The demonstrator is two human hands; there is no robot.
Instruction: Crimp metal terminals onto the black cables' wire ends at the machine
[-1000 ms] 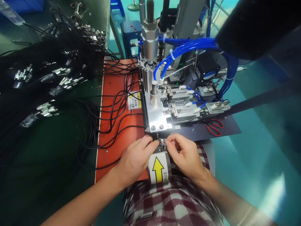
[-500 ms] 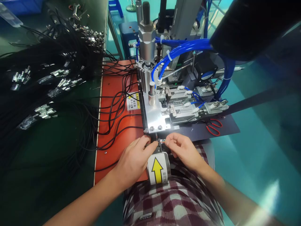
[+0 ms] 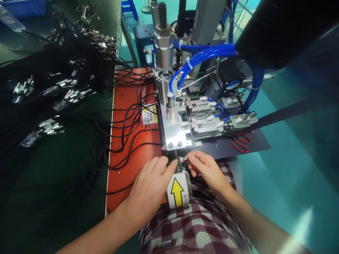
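With the right hand [image 3: 205, 167], holds some thin coloured wires [image 3: 183, 159] in a narrow grip, pinched between thumb and forefinger, with the other fingers curled under. Has the left hand [image 3: 152, 180] on the opposite side of the wires, back upward, fingers bent, thumb tip close to them. Cannot tell the state of the left grip, because of too little view of the fingertips behind the hand. Locates the wires between the two hands, over a small dark fixture [image 3: 179, 168], at the near end of the metal machine [image 3: 173, 132]. Just below the fixture, toward the body, shows a white sign with a yellow arrow [image 3: 177, 190], directed to the machine. At left of the machine, has a red board [image 3: 116, 185] with black cables [image 3: 123, 128] across it and a warning label [image 3: 150, 114] near its right edge. Farther left, on the dark bench [image 3: 66, 169], carries a big pile of cables [image 3: 87, 60] with shiny metal ends. At right, includes red-handled pliers or scissors [image 3: 243, 152], not clear which.
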